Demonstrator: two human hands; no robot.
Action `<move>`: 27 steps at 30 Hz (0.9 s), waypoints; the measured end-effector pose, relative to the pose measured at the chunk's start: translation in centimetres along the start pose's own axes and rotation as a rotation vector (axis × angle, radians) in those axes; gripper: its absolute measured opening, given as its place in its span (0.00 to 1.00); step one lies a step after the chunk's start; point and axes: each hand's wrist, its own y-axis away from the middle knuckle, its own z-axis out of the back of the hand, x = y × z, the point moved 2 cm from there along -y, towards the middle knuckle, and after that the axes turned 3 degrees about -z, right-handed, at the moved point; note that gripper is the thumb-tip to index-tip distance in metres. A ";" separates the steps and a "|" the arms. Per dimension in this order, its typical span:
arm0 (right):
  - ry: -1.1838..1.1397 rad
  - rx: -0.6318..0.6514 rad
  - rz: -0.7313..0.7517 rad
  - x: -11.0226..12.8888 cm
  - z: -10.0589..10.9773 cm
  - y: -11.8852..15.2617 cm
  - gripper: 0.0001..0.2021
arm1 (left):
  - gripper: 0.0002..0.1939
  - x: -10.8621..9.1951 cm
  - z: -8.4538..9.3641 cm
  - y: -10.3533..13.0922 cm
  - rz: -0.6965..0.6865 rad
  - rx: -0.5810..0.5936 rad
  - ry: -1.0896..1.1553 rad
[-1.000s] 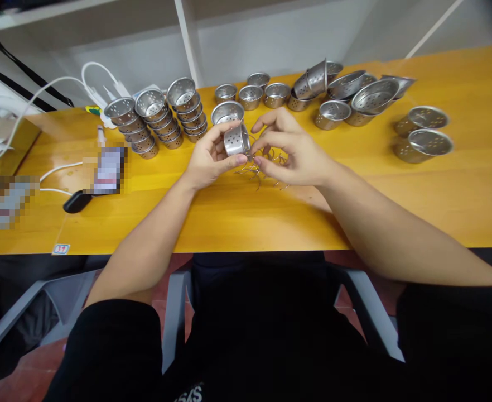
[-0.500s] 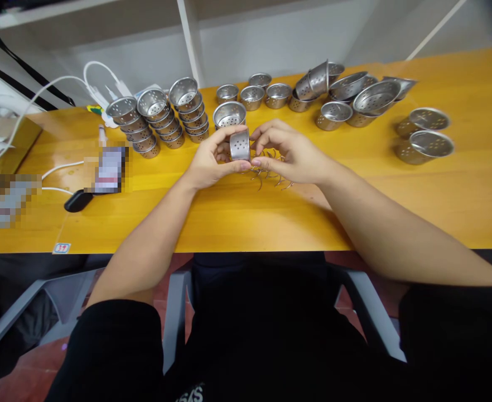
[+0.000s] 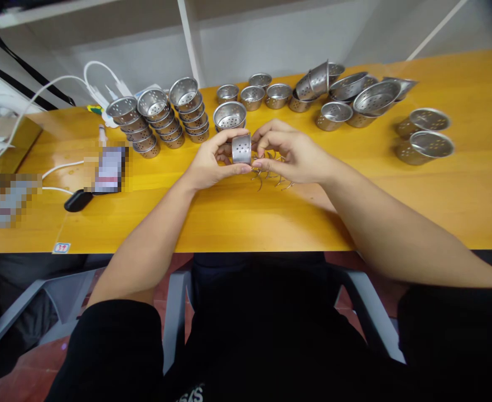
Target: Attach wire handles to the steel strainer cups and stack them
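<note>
My left hand [image 3: 206, 164] grips a small perforated metal cup [image 3: 241, 149] turned on its side, thumb below and fingers above and behind. At the cup's right end is my right hand [image 3: 298, 155], its thumb and forefinger brought together in a pinch. Whatever sits between those fingertips is too small to make out. Several thin curved metal wires [image 3: 259, 180] lie on the table beneath and beside my right hand, which partly hides them. Just behind the held cup stands an upright perforated cup [image 3: 230, 115].
Stacked perforated cups [image 3: 149, 125] stand at the back left. More single cups [image 3: 278, 96] and tilted larger strainers [image 3: 377, 97] line the back. Two cups [image 3: 425, 148] are at the right. A phone [image 3: 110, 170], cables and a black device [image 3: 78, 201] lie left.
The held cup has shifted very slightly right and down, with its far end turned a little. Both hands keep nearly the same grip and place.
</note>
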 end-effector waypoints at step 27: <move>0.304 -0.061 -0.081 -5.7 0.9 0.3 0.35 | 0.68 1.3 3.2 -1.1 -0.032 -0.392 -0.296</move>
